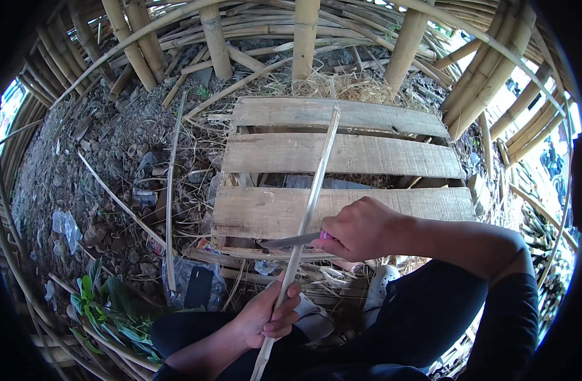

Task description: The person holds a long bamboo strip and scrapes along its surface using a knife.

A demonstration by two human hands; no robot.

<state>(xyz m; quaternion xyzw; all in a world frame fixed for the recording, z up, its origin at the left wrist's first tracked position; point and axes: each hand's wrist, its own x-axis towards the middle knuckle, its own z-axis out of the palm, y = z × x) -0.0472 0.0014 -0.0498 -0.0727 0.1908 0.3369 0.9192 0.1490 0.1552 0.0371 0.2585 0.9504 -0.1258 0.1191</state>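
Two-handed shaving, seemingly: clasping a stick [314,193] slanted over the slatted table [259,209] in curled left hand [270,312], clenching a knife [310,239] across it in right hand [366,230]; probably needing steady pressure next

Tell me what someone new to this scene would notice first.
Probably the long pale strip slanting through the middle, gripped near its lower end by the left hand. The right hand holds a pink-handled knife whose blade crosses it. Beyond lies a slatted wooden platform, and bright green leaves stand out at lower left.
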